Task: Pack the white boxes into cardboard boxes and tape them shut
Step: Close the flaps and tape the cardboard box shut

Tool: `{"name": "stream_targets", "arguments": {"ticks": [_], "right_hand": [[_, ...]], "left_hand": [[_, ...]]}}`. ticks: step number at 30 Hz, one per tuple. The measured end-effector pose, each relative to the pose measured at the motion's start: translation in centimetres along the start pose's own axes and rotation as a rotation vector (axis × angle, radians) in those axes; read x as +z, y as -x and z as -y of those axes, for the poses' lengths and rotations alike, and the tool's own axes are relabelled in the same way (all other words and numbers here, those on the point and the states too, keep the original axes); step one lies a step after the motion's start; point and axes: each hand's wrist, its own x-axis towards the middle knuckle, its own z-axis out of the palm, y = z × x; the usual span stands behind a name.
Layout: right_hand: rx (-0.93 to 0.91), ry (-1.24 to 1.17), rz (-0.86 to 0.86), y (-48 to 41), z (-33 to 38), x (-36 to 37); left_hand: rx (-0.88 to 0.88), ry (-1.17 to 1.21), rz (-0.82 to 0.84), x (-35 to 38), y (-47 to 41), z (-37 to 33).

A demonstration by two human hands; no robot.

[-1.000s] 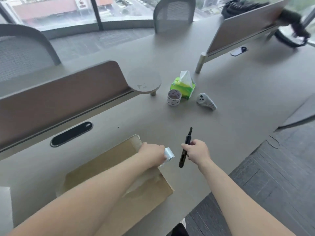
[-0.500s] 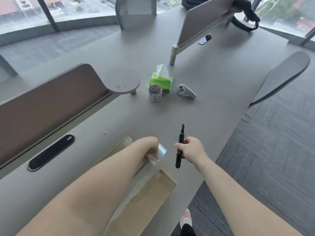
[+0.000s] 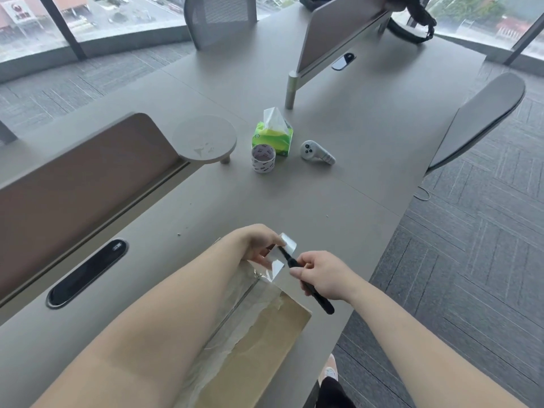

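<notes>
Head view: a cardboard box (image 3: 273, 343) lies at the near edge of the grey desk (image 3: 368, 187) with its flaps closed, so its contents cannot be seen; wrinkled clear tape runs along the centre seam. The left hand (image 3: 256, 244), at the box's far end, curls its fingers round a roll of clear tape (image 3: 290, 244), and a short strip (image 3: 276, 266) stretches from the roll down to the box. The right hand (image 3: 322, 275) grips a slim black cutter (image 3: 322, 303), whose tip seems to meet the strip just below the roll, though it is too small to be sure. Farther back, a green tissue pack (image 3: 273, 138) has one tissue standing out of its top. Just beside it are a printed tape roll (image 3: 263, 158) and a white controller (image 3: 316, 153).
</notes>
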Motion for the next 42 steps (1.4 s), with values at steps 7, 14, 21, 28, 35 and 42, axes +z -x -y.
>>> {"name": "stream_targets", "arguments": {"ticks": [7, 14, 21, 28, 35, 42], "right_hand": [[-0.019, 0.482, -0.125, -1.4, 0.4, 1.6], [-0.043, 0.676, -0.152, -2.7, 1.5, 2.6], [-0.041, 0.867, -0.144, -3.1, 0.7, 2.3], [0.142, 0.77, -0.128, -2.6, -4.1, -0.8], [0.274, -0.045, -0.314, -6.4, -7.5, -0.6], [0.306, -0.291, -0.413, -11.6, -9.2, 0.0]], "left_hand": [[0.139, 0.09, 0.084, -0.6, -0.1, 0.7], [0.234, 0.143, 0.083, -0.3, 0.5, 0.8], [0.264, 0.1, -0.004, 0.0, 0.5, 0.9], [0.34, 0.062, -0.184, 0.1, 0.0, 0.8], [0.405, -0.107, -0.293, 1.1, -0.2, -0.2], [0.404, -0.234, -0.379, 2.0, -0.6, -0.9]]}}
